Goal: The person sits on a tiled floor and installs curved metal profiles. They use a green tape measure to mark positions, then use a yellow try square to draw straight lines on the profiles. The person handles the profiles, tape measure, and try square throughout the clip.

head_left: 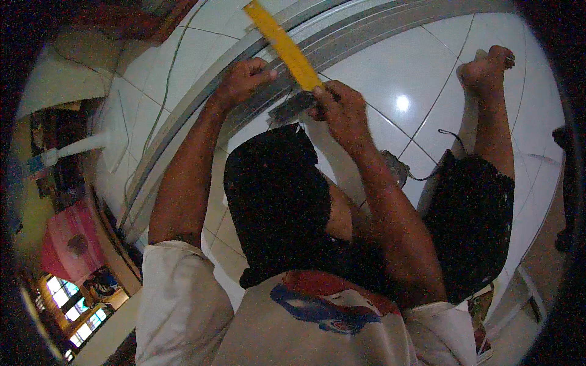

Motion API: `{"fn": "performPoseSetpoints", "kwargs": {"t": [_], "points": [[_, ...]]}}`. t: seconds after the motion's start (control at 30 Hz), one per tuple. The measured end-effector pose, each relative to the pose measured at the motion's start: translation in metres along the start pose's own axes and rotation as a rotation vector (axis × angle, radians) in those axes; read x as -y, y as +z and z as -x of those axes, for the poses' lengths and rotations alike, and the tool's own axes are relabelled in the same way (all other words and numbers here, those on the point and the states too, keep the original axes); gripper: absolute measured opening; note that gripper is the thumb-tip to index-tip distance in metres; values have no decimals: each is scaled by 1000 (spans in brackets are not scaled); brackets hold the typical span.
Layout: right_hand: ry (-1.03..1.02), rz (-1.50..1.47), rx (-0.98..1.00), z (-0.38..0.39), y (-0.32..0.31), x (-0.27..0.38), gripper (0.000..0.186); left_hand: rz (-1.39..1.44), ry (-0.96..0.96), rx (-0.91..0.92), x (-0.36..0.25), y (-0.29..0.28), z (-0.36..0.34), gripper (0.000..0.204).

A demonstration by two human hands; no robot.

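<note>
My right hand (343, 110) is closed on the near end of a yellow flat ruler-like strip (282, 46), thumb on its end. The strip points up and left across long grey metal profiles (360, 33). Just below that hand is a dark grey block (292, 108); whether it is joined to the strip I cannot tell. My left hand (244, 82) is over the profiles, left of the strip and apart from it. Its fingers are curled, with thumb and forefinger toward the strip; what they hold, if anything, is hidden.
White floor tiles (390, 113) lie around me. A green cable (168, 91) runs along the left. A dark grey object with a cord (395, 168) is beside my right forearm. At far left stand a white fan-like thing (85, 144) and a pink cloth (70, 241).
</note>
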State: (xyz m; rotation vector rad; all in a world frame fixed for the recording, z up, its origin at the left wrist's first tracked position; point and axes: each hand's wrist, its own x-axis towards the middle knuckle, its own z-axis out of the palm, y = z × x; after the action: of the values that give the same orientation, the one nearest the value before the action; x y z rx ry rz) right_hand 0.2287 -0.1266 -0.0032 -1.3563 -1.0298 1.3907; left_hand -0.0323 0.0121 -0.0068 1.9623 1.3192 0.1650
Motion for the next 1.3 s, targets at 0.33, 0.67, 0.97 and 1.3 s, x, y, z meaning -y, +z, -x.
{"fn": "performPoseSetpoints", "kwargs": {"t": [0.33,0.67,0.97,1.3], "points": [[-29,138,-103,-26,50,-6,27,117,-88,-138,-17,21,5,45],[-26,-137,-206,-21,65,-34,35,-35,-160,-222,-30,31,9,46],[43,-261,-231,-19,80,-44,35,50,-59,-498,-34,56,23,44],[-56,-250,-300,-17,107,-28,29,14,-143,-264,-49,12,39,58]]}}
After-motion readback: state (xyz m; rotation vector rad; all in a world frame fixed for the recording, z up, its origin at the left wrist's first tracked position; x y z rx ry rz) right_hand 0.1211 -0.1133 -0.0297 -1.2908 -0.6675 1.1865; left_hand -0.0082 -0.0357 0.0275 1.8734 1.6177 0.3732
